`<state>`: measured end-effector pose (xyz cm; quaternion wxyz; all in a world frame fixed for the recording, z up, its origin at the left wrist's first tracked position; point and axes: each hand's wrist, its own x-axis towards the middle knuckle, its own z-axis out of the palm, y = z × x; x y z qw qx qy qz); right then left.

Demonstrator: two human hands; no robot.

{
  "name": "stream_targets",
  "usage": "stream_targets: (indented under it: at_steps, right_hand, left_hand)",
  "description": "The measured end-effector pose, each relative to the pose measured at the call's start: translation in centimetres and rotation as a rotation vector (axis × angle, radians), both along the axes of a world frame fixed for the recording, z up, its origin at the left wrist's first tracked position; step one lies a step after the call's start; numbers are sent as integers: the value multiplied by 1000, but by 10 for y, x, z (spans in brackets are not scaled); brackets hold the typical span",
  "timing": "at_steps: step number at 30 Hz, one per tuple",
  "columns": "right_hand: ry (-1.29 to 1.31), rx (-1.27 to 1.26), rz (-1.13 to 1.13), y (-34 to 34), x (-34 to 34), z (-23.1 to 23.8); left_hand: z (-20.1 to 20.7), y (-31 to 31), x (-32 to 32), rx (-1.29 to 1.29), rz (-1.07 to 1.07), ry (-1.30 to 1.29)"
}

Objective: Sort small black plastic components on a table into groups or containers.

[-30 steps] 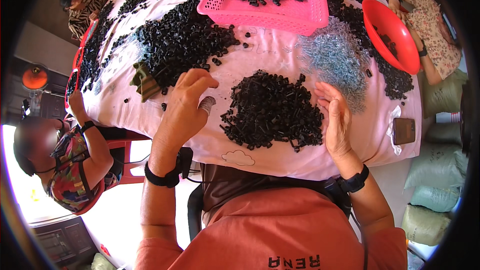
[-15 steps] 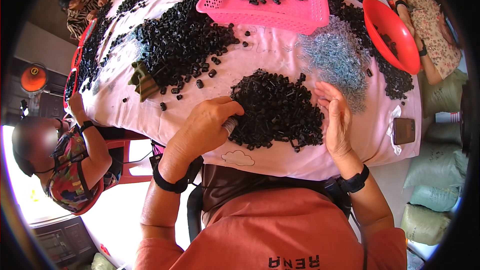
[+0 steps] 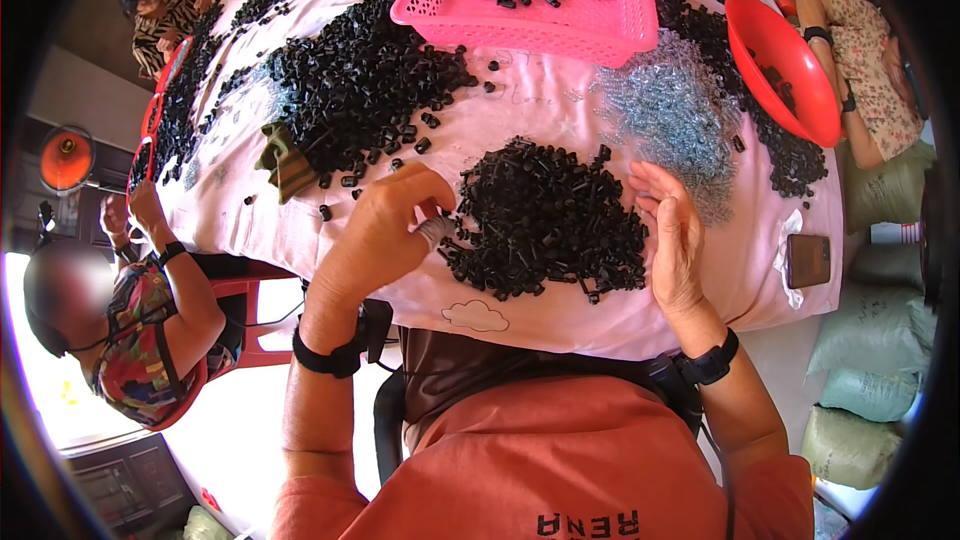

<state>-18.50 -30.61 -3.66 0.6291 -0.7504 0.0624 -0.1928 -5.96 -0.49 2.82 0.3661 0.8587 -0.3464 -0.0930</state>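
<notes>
A heap of small black plastic parts (image 3: 545,220) lies on the pink tablecloth before me. My left hand (image 3: 385,230) is at the heap's left edge, its fingers curled inward. A grey ridged wrap or piece (image 3: 435,231) shows at its thumb side; whether it is worn or held is unclear. Small black bits lie close to those fingertips, and what they grip, if anything, is hidden. Along the heap's right side my right hand (image 3: 672,235) rests on its edge, open, fingers extended and palm toward the parts.
Beyond the heap stands a pink basket (image 3: 430,25) holding black parts. Clear small pieces (image 3: 670,110) lie to its right, near a red bowl (image 3: 790,40). A larger black pile (image 3: 360,80), a striped cloth (image 3: 288,165) and a phone (image 3: 808,262) also occupy the table. Other people sit around it.
My left hand has drawn leftward from the heap, and some black parts at its left edge have spread that way. My right hand stays in place. The person at left has raised a hand.
</notes>
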Motion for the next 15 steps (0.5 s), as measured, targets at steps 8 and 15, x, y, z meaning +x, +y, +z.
stream_targets:
  at_steps: [8, 15]
  right_hand:
    - [1, -3, 2, 0, 0, 1]
    - [-2, 8, 7, 1, 0, 0]
  left_hand:
    - [-3, 12, 15, -64, 269, -191]
    - [-13, -10, 2, -23, 67, -143]
